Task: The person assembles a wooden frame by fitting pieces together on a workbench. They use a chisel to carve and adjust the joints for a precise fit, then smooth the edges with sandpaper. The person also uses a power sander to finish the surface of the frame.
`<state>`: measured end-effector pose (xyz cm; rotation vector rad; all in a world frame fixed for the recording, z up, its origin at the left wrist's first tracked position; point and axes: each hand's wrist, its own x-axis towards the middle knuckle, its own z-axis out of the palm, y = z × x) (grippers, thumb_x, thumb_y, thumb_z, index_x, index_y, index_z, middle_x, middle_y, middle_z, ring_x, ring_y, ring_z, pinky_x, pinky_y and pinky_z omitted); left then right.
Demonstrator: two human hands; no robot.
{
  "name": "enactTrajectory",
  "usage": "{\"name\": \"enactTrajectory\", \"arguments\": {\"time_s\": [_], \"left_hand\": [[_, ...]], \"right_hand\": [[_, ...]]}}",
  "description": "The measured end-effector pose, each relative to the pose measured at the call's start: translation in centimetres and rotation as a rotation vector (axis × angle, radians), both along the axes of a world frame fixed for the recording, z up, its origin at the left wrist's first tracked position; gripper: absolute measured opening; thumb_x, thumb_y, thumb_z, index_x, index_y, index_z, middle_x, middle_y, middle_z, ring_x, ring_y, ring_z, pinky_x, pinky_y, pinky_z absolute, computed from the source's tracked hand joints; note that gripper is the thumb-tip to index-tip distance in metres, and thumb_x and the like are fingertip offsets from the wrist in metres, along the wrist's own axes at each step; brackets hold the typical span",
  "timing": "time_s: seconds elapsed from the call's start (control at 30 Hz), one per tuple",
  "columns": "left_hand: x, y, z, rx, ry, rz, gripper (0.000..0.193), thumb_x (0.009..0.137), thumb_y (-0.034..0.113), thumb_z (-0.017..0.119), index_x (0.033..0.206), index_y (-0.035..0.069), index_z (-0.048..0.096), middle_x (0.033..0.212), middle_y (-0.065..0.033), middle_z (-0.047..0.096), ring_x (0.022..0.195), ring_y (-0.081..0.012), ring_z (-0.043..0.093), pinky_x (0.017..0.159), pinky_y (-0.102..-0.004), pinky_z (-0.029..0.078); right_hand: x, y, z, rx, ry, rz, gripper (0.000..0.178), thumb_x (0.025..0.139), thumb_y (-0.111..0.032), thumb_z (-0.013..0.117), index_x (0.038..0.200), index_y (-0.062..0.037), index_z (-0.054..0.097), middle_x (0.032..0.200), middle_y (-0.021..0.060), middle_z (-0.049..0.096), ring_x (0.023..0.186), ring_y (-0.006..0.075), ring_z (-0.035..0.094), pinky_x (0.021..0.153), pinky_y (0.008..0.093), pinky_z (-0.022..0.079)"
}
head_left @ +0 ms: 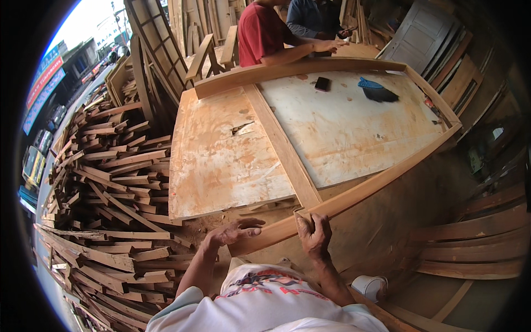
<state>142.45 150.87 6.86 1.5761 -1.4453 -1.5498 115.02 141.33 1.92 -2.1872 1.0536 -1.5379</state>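
A wooden frame of long planks lies on the worn board tabletop (218,152). Its near rail (381,185) runs along the edge closest to me, and a crosspiece (276,138) spans from it to the far rail (293,68). My right hand (313,237) is closed over the near rail, right beside its joint with the crosspiece. Fingers extended, my left hand (237,232) rests at the rail's left end. On the tabletop, beyond the crosspiece, lie a dark phone (322,83) and a blue-handled brush (371,84) with dark bristles.
A big pile of wood offcuts (124,166) fills the left side. Across the table stand a person in a red shirt (260,36) and another in dark blue (310,21). Door panels (423,36) lean at the far right. A white bucket (366,286) sits near my right arm.
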Motion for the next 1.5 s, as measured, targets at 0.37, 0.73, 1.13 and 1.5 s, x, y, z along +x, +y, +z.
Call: {"name": "enactTrajectory", "arguments": {"time_s": [0.37,0.73,1.13,1.5], "left_hand": [[0.5,-1.0,-1.7,0.053,-0.143,-0.266,0.110,0.085,0.084,0.059,0.157,0.002,0.041,0.155,-0.0256,0.049,0.143,-0.0373,0.048,0.119,-0.0439,0.038],[0.9,-1.5,-2.3,-0.038,-0.123,-0.397,0.103,0.093,0.077,0.056,0.158,-0.002,0.037,0.154,-0.0286,0.048,0.144,-0.0379,0.046,0.119,-0.0416,0.037],[0.4,-0.8,0.6,0.082,-0.078,-0.314,0.112,0.088,0.081,0.058,0.160,-0.001,0.032,0.156,-0.0295,0.045,0.147,-0.0399,0.043,0.121,-0.0430,0.034],[0.1,-1.1,-1.3,0.143,-0.050,-0.236,0.093,0.097,0.075,0.051,0.151,-0.001,0.050,0.148,-0.0223,0.057,0.137,-0.0315,0.053,0.115,-0.0394,0.039]], "right_hand": [[1.8,1.2,-0.3,-0.033,-0.004,-0.263,0.028,0.099,-0.017,0.071,0.112,0.0036,0.058,0.096,0.0201,0.059,0.087,0.0381,0.060,0.075,0.0459,0.050],[2.4,1.7,-0.3,0.019,-0.044,-0.335,0.025,0.098,-0.016,0.071,0.110,0.0016,0.059,0.096,0.0192,0.060,0.086,0.0368,0.061,0.075,0.0452,0.050],[1.8,1.6,0.0,0.080,-0.025,-0.286,0.030,0.098,-0.019,0.074,0.110,0.0028,0.058,0.098,0.0189,0.061,0.089,0.0368,0.063,0.077,0.0449,0.053],[1.8,1.1,-1.3,0.065,-0.093,-0.297,0.028,0.098,-0.019,0.074,0.108,0.0029,0.060,0.094,0.0184,0.060,0.086,0.0369,0.061,0.075,0.0446,0.051]]}}
